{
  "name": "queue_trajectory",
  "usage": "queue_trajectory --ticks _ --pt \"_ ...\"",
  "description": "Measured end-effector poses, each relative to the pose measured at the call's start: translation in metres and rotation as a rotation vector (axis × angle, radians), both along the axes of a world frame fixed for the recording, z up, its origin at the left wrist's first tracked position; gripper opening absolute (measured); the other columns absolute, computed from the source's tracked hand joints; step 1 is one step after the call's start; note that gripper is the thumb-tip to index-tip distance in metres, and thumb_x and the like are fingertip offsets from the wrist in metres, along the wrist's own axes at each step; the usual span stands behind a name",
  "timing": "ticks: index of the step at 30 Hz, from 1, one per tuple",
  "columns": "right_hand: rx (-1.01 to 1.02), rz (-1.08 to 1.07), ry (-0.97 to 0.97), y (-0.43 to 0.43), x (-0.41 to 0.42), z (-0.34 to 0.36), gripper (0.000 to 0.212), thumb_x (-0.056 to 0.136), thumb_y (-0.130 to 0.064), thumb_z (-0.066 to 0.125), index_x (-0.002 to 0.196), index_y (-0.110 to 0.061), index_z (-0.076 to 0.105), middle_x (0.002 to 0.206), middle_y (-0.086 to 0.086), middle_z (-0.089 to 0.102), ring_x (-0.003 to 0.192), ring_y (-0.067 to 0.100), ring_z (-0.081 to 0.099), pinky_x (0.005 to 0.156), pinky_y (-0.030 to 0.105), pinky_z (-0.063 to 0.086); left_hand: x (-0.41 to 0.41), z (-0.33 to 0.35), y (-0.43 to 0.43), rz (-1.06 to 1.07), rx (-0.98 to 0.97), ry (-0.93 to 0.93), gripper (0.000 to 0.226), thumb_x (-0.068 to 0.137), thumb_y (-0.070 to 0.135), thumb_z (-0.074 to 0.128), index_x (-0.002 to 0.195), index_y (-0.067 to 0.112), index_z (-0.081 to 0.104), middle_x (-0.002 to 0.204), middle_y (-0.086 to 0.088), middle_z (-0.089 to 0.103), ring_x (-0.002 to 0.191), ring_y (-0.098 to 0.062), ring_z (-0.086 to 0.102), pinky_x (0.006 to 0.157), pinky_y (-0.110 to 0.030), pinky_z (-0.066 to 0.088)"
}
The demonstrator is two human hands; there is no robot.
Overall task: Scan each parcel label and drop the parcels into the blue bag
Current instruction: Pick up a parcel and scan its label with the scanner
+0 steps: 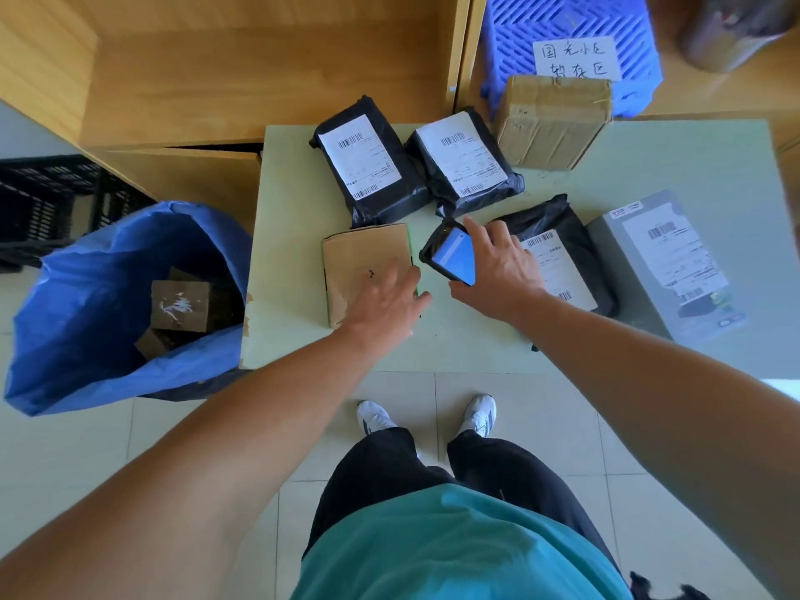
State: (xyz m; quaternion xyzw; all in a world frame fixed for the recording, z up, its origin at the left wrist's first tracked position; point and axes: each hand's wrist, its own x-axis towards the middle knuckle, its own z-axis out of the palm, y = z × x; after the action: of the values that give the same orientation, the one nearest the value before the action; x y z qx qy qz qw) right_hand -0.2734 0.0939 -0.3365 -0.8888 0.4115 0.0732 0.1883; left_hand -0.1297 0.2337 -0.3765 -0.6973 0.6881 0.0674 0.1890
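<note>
My right hand (498, 270) holds a black handheld scanner (450, 253) with a lit blue screen over the pale green table (294, 218). My left hand (389, 300) lies flat with fingers apart on a small brown cardboard parcel (363, 257) near the table's front left. Three black bagged parcels with white labels lie around: one at the back left (368, 162), one at the back middle (467, 160), and one (558, 249) partly under my right hand. A grey labelled box (666, 262) sits at the right. The blue bag (86, 305) stands open on the floor at the left, with brown parcels inside.
A taped brown carton (554, 119) leans at the table's back edge against a blue plastic crate (571, 28) with a handwritten note. Wooden shelving (216, 67) stands behind, and black crates (47, 201) sit on the floor at far left. My feet stand on tiled floor below the table's front edge.
</note>
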Motion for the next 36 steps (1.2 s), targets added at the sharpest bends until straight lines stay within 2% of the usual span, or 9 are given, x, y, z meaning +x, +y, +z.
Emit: queue_trajectory --ticks 3,6,11,13,16,22,27,32,36 --pt "-0.001 -0.012 -0.007 -0.001 -0.005 -0.008 0.100 0.076 -0.049 0.074 0.155 -0.021 0.019 0.129 0.009 0.042 0.115 0.034 0.051 0.088 0.047 0.048 -0.007 -0.007 -0.009 0.025 0.042 -0.031 0.063 0.082 0.059 0.071 0.131 0.024 0.051 0.150 -0.012 0.035 0.128 -0.046 0.040 0.085 -0.048 0.052" --pt "0.008 -0.014 -0.014 -0.002 -0.010 -0.014 0.101 0.076 -0.049 0.074 0.155 -0.021 0.019 0.131 0.009 0.041 0.116 0.034 0.051 0.088 0.047 0.048 -0.012 -0.007 -0.017 0.069 0.095 -0.018 0.070 0.086 0.062 0.066 0.140 0.022 0.046 0.155 -0.015 0.029 0.121 -0.052 0.050 0.092 -0.049 0.052" --pt "0.015 -0.035 -0.011 -0.003 -0.020 -0.020 0.100 0.076 -0.050 0.074 0.155 -0.021 0.019 0.131 0.009 0.041 0.115 0.033 0.051 0.088 0.046 0.049 -0.023 -0.011 -0.018 0.099 0.179 -0.142 0.069 0.084 0.058 0.072 0.139 0.026 0.046 0.167 -0.011 0.011 0.123 -0.065 0.042 0.076 -0.040 0.056" --pt "0.011 -0.036 -0.005 -0.004 -0.025 -0.021 0.101 0.077 -0.050 0.074 0.156 -0.021 0.019 0.133 0.010 0.041 0.115 0.033 0.052 0.088 0.045 0.049 -0.027 -0.011 -0.021 0.111 0.200 -0.183 0.054 0.088 0.039 0.071 0.136 0.025 0.050 0.166 -0.010 0.016 0.125 -0.066 0.037 0.070 -0.038 0.057" --pt "0.008 -0.036 -0.008 -0.006 -0.031 -0.019 0.100 0.077 -0.050 0.074 0.156 -0.021 0.019 0.133 0.010 0.041 0.115 0.033 0.052 0.087 0.045 0.048 -0.026 -0.007 -0.028 0.114 0.221 -0.178 0.042 0.089 0.011 0.060 0.129 0.022 0.057 0.155 -0.012 0.032 0.122 -0.064 0.040 0.071 -0.039 0.058" --pt "0.003 -0.040 -0.004 -0.005 -0.037 -0.014 0.101 0.077 -0.051 0.074 0.156 -0.022 0.018 0.134 0.009 0.041 0.117 0.032 0.051 0.088 0.045 0.050 -0.019 0.006 -0.025 0.041 0.197 -0.166 0.031 0.095 0.007 0.052 0.122 0.018 0.062 0.139 -0.010 0.046 0.113 -0.061 0.048 0.070 -0.037 0.051" --pt "-0.004 -0.022 -0.004 -0.004 -0.034 -0.001 0.101 0.076 -0.050 0.074 0.155 -0.023 0.018 0.131 0.008 0.041 0.114 0.033 0.052 0.087 0.044 0.050 -0.002 0.017 -0.017 -0.019 0.062 -0.080 0.037 0.093 0.010 0.054 0.128 0.020 0.061 0.139 -0.007 0.049 0.100 -0.042 0.056 0.078 -0.038 0.051" --pt "-0.012 -0.011 -0.038 -0.007 -0.021 0.025 0.100 0.076 -0.050 0.073 0.155 -0.023 0.016 0.132 0.008 0.041 0.118 0.033 0.049 0.095 0.047 0.047 0.013 0.033 -0.016 0.211 -0.043 0.241 0.044 0.094 0.017 0.064 0.138 0.023 0.060 0.155 -0.004 0.037 0.123 -0.041 0.045 0.101 -0.047 0.047" --pt "-0.059 0.009 -0.060 -0.010 -0.008 0.048 0.098 0.077 -0.051 0.071 0.154 -0.023 0.017 0.131 0.008 0.041 0.118 0.033 0.049 0.095 0.047 0.045 0.026 0.045 -0.009 0.361 -0.215 0.467 0.045 0.089 0.025 0.069 0.134 0.031 0.064 0.157 0.003 0.037 0.129 -0.032 0.048 0.098 -0.043 0.050"
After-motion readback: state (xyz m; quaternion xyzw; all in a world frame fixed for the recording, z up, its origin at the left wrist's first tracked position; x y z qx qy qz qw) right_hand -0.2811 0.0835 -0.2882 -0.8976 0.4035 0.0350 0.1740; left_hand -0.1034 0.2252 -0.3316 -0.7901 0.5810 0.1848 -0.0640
